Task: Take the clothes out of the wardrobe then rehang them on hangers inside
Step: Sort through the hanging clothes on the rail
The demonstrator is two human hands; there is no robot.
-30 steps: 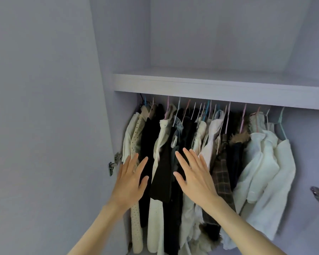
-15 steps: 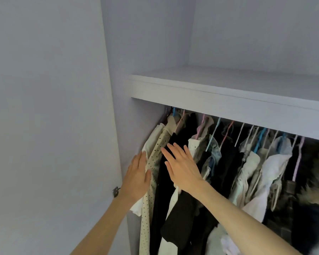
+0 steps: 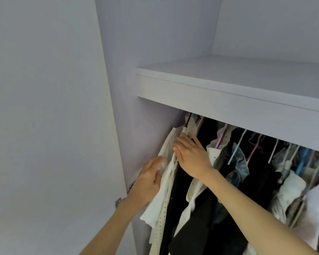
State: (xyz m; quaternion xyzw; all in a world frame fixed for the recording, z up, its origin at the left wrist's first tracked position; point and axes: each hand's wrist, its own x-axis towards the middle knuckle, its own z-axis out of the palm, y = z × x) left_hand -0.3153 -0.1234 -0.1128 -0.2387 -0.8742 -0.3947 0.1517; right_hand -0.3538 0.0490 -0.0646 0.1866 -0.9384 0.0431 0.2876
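The white garment point(image 3: 167, 173), soft and thin with a scalloped hem, hangs leftmost in the wardrobe point(image 3: 228, 100), against its smooth lilac side wall. The left hand point(image 3: 148, 183) has its grip closed loosely on that cloth's outer edge; the fingertips are buried in folds. Just right of it, the right hand point(image 3: 191, 156) lies flat, fingers straight and holding nothing, against the dotted cream garment point(image 3: 161, 223) and black clothes point(image 3: 206, 214). Thin pastel hangers point(image 3: 234, 153) disappear behind the shelf edge, hiding the rail.

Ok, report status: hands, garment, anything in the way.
Left hand on white garment at the rail's left end. Right hand against dotted cream garment. Everything on hangers. Black garment crowding alongside.
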